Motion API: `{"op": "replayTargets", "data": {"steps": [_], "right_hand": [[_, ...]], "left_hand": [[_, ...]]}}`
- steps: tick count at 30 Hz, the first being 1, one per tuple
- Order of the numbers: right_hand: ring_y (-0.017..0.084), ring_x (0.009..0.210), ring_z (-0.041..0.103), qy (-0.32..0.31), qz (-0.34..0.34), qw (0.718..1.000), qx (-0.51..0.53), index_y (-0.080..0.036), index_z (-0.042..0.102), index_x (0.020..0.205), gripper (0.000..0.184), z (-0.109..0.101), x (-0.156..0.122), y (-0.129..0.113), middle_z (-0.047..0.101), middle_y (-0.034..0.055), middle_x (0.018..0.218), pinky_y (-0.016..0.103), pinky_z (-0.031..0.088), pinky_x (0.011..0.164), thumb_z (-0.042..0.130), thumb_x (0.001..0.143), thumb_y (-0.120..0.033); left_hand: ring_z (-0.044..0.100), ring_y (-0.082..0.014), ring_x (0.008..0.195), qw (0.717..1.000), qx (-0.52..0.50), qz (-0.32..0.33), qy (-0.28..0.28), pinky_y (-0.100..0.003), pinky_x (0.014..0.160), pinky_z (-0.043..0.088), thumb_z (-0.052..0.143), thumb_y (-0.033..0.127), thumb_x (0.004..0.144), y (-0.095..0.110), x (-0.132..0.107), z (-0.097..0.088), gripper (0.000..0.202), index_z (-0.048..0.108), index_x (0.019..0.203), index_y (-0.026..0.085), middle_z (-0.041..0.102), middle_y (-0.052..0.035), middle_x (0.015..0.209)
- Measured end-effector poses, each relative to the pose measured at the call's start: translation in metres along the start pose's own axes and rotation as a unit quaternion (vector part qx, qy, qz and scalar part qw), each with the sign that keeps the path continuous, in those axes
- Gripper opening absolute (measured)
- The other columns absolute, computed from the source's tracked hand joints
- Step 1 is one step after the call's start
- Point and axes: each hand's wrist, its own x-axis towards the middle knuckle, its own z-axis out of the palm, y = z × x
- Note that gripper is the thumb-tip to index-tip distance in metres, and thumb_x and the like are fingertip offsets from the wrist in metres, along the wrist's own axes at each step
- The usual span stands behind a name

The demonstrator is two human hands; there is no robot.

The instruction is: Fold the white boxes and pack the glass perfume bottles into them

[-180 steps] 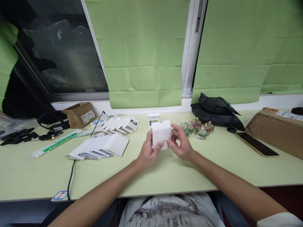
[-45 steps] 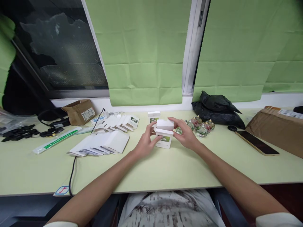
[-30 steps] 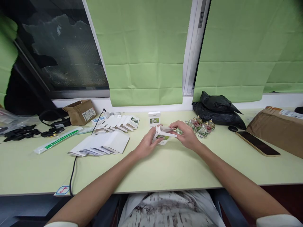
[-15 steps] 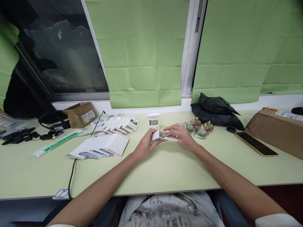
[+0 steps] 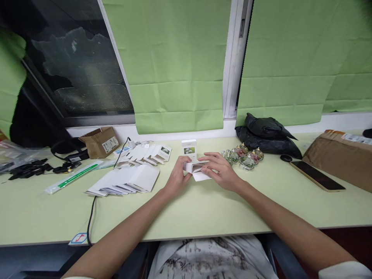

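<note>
Between my hands is a small white cardboard box (image 5: 198,167), its open end facing me and a flap hanging down toward the tabletop. My left hand (image 5: 178,176) grips the box's left side, thumb below and fingers behind. On the other side my right hand (image 5: 222,170) has its fingers bent over the open end and touching the edge; its grip is partly hidden. Just behind stands an upright white box (image 5: 189,148) with a green picture on its front. Several flat white cartons (image 5: 128,179) lie fanned out left of my left hand.
More white boxes (image 5: 151,153) lie behind the flat cartons. Glittery ornaments (image 5: 246,157) sit right of my hands, before black plastic bags (image 5: 266,137). A phone (image 5: 317,176) and a large brown carton (image 5: 340,159) are at right. A black cable (image 5: 92,217) crosses the table's left side.
The held box has turned so that its open end faces me more, and its flap now hangs lower. My right-hand fingers have moved slightly left, onto the opening.
</note>
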Motion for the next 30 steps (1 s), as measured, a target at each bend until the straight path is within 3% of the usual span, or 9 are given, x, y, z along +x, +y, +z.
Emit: {"op": "replayTargets", "data": {"steps": [5, 8, 11, 14, 19, 25, 30], "right_hand": [[0.029, 0.141, 0.045, -0.032, 0.036, 0.998, -0.049, -0.024, 0.073, 0.101, 0.019, -0.004, 0.003, -0.013, 0.067, 0.0056, 0.136, 0.053, 0.047, 0.113, 0.055, 0.105, -0.030], [0.034, 0.140, 0.043, -0.073, 0.050, 0.991, -0.103, -0.024, 0.071, 0.112, 0.024, -0.008, 0.006, -0.018, 0.060, 0.0087, 0.144, 0.057, 0.046, 0.112, 0.059, 0.102, -0.042], [0.035, 0.131, 0.048, -0.106, 0.059, 0.982, -0.146, -0.023, 0.068, 0.122, 0.038, -0.013, 0.008, -0.022, 0.061, 0.0128, 0.136, 0.055, 0.049, 0.105, 0.063, 0.098, -0.052], [0.034, 0.125, 0.049, -0.127, 0.066, 0.976, -0.165, -0.022, 0.067, 0.120, 0.041, -0.017, 0.008, -0.023, 0.062, 0.0138, 0.126, 0.050, 0.051, 0.099, 0.061, 0.098, -0.055], [0.032, 0.114, 0.050, -0.126, 0.048, 0.966, -0.221, -0.022, 0.067, 0.120, 0.039, -0.017, 0.006, -0.014, 0.058, 0.0141, 0.128, 0.045, 0.047, 0.092, 0.056, 0.101, -0.055], [0.030, 0.107, 0.051, -0.145, -0.006, 0.954, -0.262, -0.026, 0.062, 0.131, 0.031, 0.001, 0.001, -0.014, 0.069, 0.0099, 0.122, 0.045, 0.040, 0.088, 0.047, 0.108, -0.038], [0.028, 0.099, 0.050, -0.148, 0.043, 0.964, -0.217, -0.030, 0.058, 0.139, 0.034, 0.007, 0.002, -0.023, 0.067, 0.0078, 0.131, 0.044, 0.040, 0.084, 0.049, 0.107, -0.037]], "left_hand": [[0.059, -0.0236, 0.117, 0.999, 0.034, -0.011, 0.004, -0.038, 0.095, 0.049, 0.057, 0.003, 0.084, -0.004, -0.003, 0.000, 0.048, 0.044, 0.124, 0.026, 0.057, -0.0074, 0.126], [0.060, -0.0232, 0.118, 0.999, 0.045, -0.016, 0.015, -0.036, 0.091, 0.051, 0.058, 0.007, 0.087, -0.004, -0.003, -0.002, 0.043, 0.044, 0.123, 0.027, 0.058, -0.0068, 0.128], [0.060, -0.0220, 0.119, 0.999, 0.036, -0.018, 0.005, -0.033, 0.089, 0.051, 0.057, 0.011, 0.092, -0.001, -0.002, -0.002, 0.038, 0.044, 0.124, 0.027, 0.057, -0.0073, 0.130], [0.061, -0.0211, 0.115, 0.999, 0.034, -0.030, -0.027, -0.034, 0.089, 0.051, 0.056, 0.014, 0.095, 0.007, 0.002, -0.002, 0.036, 0.043, 0.126, 0.027, 0.057, -0.0076, 0.130], [0.062, -0.0220, 0.106, 0.993, 0.040, -0.046, -0.099, -0.035, 0.087, 0.051, 0.056, 0.017, 0.096, 0.014, 0.016, -0.010, 0.031, 0.043, 0.123, 0.025, 0.061, -0.0076, 0.123], [0.057, -0.0243, 0.122, 0.997, 0.020, -0.015, -0.068, -0.042, 0.099, 0.049, 0.051, 0.011, 0.095, -0.003, 0.012, -0.013, 0.034, 0.040, 0.124, 0.025, 0.056, -0.0108, 0.132], [0.058, -0.0231, 0.121, 0.998, 0.002, -0.037, -0.058, -0.040, 0.098, 0.049, 0.049, 0.008, 0.093, -0.011, 0.002, -0.014, 0.036, 0.040, 0.124, 0.025, 0.055, -0.0106, 0.132]]}}
